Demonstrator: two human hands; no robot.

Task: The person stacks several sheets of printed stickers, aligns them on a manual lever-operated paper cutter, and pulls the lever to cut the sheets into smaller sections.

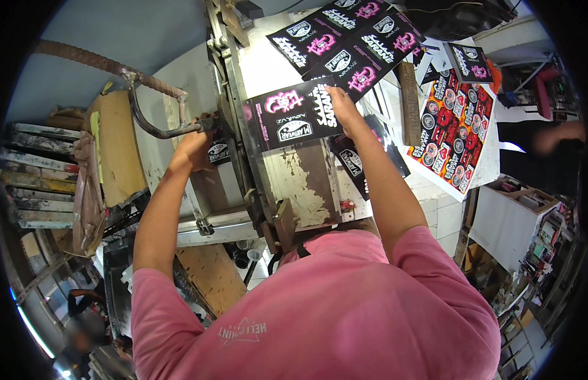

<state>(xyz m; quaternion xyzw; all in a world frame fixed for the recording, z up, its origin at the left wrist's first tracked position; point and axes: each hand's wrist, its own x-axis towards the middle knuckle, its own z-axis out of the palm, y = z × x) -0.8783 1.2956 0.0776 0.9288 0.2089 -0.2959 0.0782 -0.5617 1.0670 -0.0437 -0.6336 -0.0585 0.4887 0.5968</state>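
Note:
My right hand (345,111) pinches the right edge of a black sheet (294,114) printed in pink and white, which lies across the bed of a metal cutter (300,183). My left hand (194,151) is closed beneath the end of a bent metal bar (156,130), left of the cutter's long toothed frame (227,120). What its fingers hold is partly hidden. Close against them shows a small black printed piece (219,151). Under my right forearm lie more black printed strips (354,161).
Several larger black printed sheets (345,44) spread across the table's far side. At right are a wooden bar (408,104), a red-and-black sticker sheet (455,130) and a black printed stack (469,63). Stacked frames (40,177) and cardboard (120,145) stand left. Another person (541,142) is at far right.

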